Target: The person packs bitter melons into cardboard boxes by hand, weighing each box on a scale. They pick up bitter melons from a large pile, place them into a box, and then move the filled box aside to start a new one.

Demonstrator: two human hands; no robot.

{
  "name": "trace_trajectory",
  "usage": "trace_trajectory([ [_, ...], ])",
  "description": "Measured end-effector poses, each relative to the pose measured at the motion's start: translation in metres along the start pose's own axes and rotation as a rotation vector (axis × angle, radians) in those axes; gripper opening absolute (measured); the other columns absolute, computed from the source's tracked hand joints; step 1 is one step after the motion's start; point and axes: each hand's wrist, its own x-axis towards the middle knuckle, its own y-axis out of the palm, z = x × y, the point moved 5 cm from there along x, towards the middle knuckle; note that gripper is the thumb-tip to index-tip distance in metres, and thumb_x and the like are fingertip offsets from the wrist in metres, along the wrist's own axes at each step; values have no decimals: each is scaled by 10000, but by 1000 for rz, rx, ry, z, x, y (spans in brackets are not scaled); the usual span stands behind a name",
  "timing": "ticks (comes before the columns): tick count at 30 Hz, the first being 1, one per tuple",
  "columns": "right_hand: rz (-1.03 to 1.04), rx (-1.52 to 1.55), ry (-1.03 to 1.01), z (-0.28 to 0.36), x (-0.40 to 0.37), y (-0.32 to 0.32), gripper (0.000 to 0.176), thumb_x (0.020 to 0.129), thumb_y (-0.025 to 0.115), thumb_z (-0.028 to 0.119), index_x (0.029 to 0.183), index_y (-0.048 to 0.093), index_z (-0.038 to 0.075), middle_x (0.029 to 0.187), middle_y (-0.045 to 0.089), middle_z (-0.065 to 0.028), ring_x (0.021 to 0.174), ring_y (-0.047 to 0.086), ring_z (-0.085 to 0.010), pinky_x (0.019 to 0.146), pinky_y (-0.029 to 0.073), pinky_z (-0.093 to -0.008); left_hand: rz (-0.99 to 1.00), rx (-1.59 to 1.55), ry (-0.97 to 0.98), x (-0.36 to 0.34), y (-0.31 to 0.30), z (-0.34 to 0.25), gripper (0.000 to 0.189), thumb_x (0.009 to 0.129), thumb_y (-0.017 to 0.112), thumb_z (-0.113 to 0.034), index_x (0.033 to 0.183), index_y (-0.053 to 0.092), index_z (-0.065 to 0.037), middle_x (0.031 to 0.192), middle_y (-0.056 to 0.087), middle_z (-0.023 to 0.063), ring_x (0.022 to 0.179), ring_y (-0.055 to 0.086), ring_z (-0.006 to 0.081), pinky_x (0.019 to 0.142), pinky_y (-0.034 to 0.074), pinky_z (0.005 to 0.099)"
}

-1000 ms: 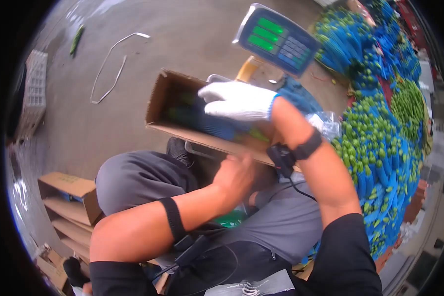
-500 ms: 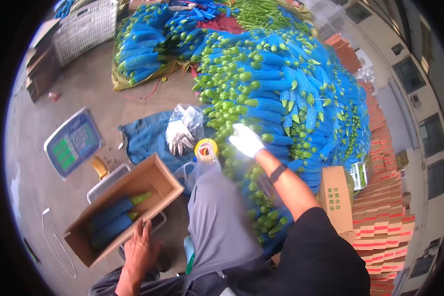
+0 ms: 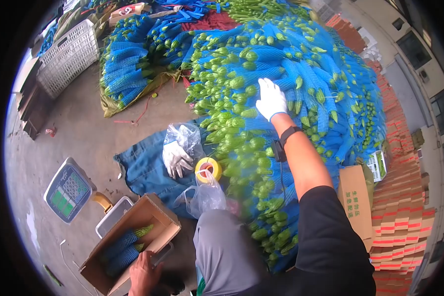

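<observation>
My left hand [image 3: 144,271], bare, grips the near rim of an open cardboard box [image 3: 164,227], its fingers bent over the edge. Inside that box lie a few bitter gourds [image 3: 126,249] in blue net sleeves. My right hand [image 3: 271,100], in a white glove, reaches over a big heap of sleeved bitter gourds [image 3: 261,121]. Its fingers are stretched out flat on or just above the blue sleeves, holding nothing visible.
A digital scale display [image 3: 68,190] stands left of the box. White gloves [image 3: 176,158], a yellow tape roll [image 3: 208,170] and a clear plastic bag [image 3: 207,197] lie near my knee. Flattened cartons [image 3: 399,232] are stacked at right; a white crate [image 3: 69,56] stands far left.
My right hand has moved up and right, farther over the heap. My left hand stays at the box rim, now with its fingers bent over it. The camera view has shifted.
</observation>
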Motion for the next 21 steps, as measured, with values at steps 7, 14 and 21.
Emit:
trace_trajectory([
  [7,-29,-192,-423,37,49,13,625,843,742,110,1432,534,115,1390,559,-98,1301,536,-292,1021,503,-445,96,81,14,9,-5,-8,384,935,751,-255,1278,646,-115,1103,724,129,862,743,332,743,584,450],
  [14,119,-137,-659,31,62,-18,734,736,817,157,1427,602,32,1383,663,-240,1274,638,-416,1107,513,-500,226,27,-88,17,0,-10,393,951,689,-376,1250,674,-121,1172,692,140,1080,711,354,849,599,480],
  [21,530,-446,-582,38,73,-6,951,830,796,404,1618,395,54,1607,488,-190,1490,454,-345,1232,380,-417,116,89,-81,33,52,22,464,863,754,-359,1221,647,-84,1128,673,146,971,723,335,807,581,488],
])
